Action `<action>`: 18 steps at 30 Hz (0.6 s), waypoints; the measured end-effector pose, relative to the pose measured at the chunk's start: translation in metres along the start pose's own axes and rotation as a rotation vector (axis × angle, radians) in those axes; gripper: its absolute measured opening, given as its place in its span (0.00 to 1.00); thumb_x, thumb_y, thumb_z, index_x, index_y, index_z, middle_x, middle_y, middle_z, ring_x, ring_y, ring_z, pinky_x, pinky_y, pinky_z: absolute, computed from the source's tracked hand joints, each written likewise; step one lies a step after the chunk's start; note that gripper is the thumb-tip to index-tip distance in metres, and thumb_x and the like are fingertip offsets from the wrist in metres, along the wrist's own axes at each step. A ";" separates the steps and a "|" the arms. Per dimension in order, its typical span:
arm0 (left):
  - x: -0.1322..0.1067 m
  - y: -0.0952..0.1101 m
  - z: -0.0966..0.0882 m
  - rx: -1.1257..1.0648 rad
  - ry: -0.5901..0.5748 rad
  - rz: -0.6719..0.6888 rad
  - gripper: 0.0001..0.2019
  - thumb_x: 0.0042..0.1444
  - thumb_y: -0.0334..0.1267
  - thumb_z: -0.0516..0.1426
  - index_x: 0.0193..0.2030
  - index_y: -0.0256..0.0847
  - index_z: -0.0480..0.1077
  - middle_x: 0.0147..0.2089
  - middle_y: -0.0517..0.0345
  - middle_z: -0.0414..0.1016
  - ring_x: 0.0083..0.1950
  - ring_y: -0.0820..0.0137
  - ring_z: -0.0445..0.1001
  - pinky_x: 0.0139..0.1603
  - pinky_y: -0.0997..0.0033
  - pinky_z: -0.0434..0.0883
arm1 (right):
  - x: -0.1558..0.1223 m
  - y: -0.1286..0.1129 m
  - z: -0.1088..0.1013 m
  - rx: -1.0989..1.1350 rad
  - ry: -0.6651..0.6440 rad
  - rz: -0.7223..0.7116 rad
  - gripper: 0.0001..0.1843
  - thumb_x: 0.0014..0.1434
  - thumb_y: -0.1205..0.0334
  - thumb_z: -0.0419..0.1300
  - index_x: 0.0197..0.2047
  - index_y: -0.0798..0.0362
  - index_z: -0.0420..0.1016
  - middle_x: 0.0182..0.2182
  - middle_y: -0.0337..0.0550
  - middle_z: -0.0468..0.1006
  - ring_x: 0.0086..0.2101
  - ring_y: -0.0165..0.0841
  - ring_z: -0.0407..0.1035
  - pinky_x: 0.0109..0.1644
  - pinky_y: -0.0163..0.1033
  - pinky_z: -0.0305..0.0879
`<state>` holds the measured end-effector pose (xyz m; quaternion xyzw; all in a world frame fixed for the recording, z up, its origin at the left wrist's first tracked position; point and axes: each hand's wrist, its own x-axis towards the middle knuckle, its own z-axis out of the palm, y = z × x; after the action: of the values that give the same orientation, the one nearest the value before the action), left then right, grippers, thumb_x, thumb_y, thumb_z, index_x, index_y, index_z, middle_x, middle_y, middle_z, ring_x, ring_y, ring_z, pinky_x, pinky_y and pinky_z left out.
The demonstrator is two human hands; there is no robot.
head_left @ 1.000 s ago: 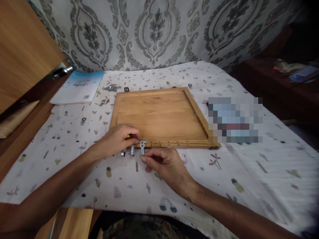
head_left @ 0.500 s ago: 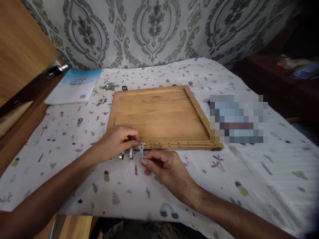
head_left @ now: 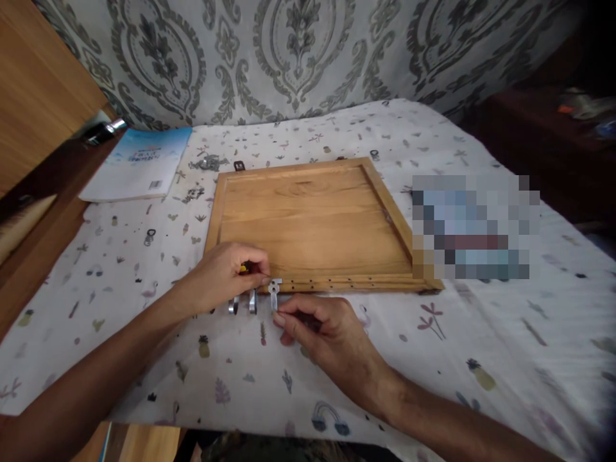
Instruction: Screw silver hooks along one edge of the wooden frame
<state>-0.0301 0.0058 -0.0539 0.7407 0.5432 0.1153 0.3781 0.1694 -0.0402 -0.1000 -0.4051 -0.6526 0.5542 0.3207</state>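
A framed wooden board lies flat, with two rows of small dark holes along its near edge. At that edge a metal hook has its flat, holed plate against the wood. My right hand pinches the hook's lower end between thumb and fingers. My left hand is closed at the plate's left side, its fingertips pinched together; whatever is between them is too small to make out. A yellow and black piece shows partly under its fingers. Two more metal hooks hang from the edge beside it.
A blue and white book lies at the back left of the patterned tablecloth. Loose metal pieces rest behind the board. A blurred-out item lies to the right. A patterned curtain hangs behind.
The view has shifted slightly, so the board and blurred item appear a little further right. Both hands keep their places at the hook.
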 end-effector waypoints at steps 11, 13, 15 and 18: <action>-0.002 0.006 0.000 -0.001 -0.002 -0.024 0.08 0.58 0.33 0.58 0.27 0.38 0.73 0.28 0.62 0.73 0.31 0.75 0.68 0.34 0.73 0.61 | 0.000 -0.002 -0.002 -0.065 0.010 -0.051 0.11 0.62 0.65 0.58 0.28 0.53 0.77 0.20 0.35 0.76 0.22 0.26 0.67 0.30 0.31 0.62; -0.002 0.007 -0.001 -0.004 -0.001 -0.033 0.08 0.58 0.33 0.58 0.27 0.38 0.73 0.28 0.62 0.73 0.31 0.74 0.68 0.34 0.72 0.61 | 0.000 -0.002 -0.002 -0.064 0.007 -0.050 0.11 0.62 0.65 0.58 0.29 0.53 0.77 0.20 0.35 0.77 0.22 0.26 0.68 0.29 0.31 0.62; -0.002 0.007 -0.001 -0.011 0.000 -0.036 0.08 0.58 0.34 0.58 0.28 0.38 0.73 0.28 0.62 0.73 0.31 0.74 0.68 0.34 0.72 0.61 | 0.000 -0.002 -0.003 -0.059 0.006 -0.054 0.11 0.62 0.66 0.58 0.29 0.53 0.77 0.21 0.35 0.77 0.22 0.26 0.68 0.29 0.31 0.62; -0.002 0.006 0.000 -0.024 -0.001 -0.039 0.08 0.57 0.34 0.58 0.27 0.38 0.73 0.28 0.62 0.73 0.31 0.74 0.68 0.34 0.72 0.61 | 0.000 -0.002 -0.003 -0.054 0.000 -0.062 0.11 0.63 0.66 0.58 0.29 0.53 0.77 0.21 0.35 0.77 0.23 0.25 0.69 0.29 0.31 0.62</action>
<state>-0.0263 0.0038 -0.0488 0.7256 0.5559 0.1141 0.3892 0.1714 -0.0386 -0.0978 -0.3932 -0.6794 0.5264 0.3267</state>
